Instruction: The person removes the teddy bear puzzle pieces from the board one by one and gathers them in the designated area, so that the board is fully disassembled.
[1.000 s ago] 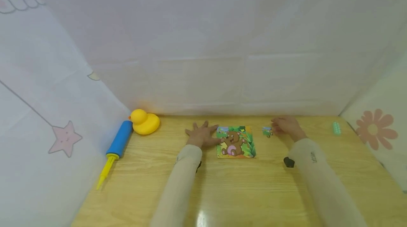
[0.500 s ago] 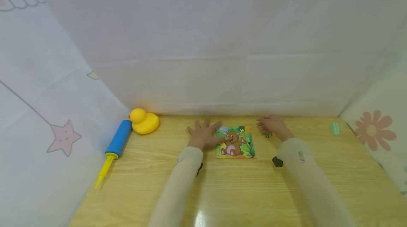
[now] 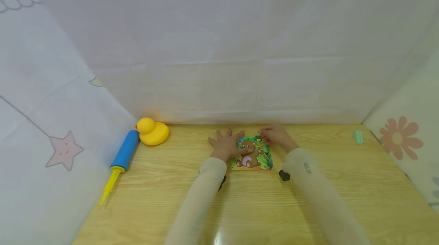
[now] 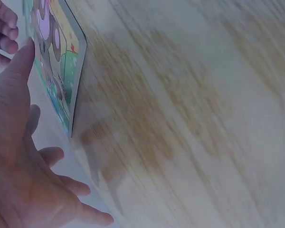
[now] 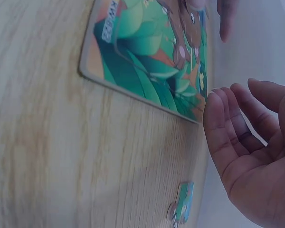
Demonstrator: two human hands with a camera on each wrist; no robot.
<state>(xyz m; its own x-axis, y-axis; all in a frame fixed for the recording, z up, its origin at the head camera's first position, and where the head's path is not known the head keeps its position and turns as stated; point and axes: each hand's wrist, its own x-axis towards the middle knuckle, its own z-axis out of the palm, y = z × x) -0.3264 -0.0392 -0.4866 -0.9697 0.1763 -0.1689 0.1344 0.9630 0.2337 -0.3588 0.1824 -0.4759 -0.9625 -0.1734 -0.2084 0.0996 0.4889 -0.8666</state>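
A flat board [image 3: 252, 161] with a brown bear picture lies on the table between my hands. My left hand [image 3: 225, 147] has its fingers spread at the board's left side, and its thumb [image 4: 23, 59] reaches over the picture. At the far right corner of the board is my right hand [image 3: 276, 135]. Its fingers [image 5: 216, 123] bend loosely right at the edge, with nothing seen between them and the thumb. A small jigsaw piece [image 5: 183, 204] lies on the table to the right of the board; in the head view the right hand hides it.
A yellow rubber duck [image 3: 153, 132] sits at the back left, beside a blue hand pump [image 3: 125, 151] with a yellow nozzle. A small mint-green bumpy block [image 3: 358, 137] is at the far right. A pale wall sheet [image 3: 219, 92] borders the table's back edge.
My right hand has moved left, over the small jigsaw piece, to the board's far right corner. The left hand stays spread at the board, its thumb a little further over the picture.
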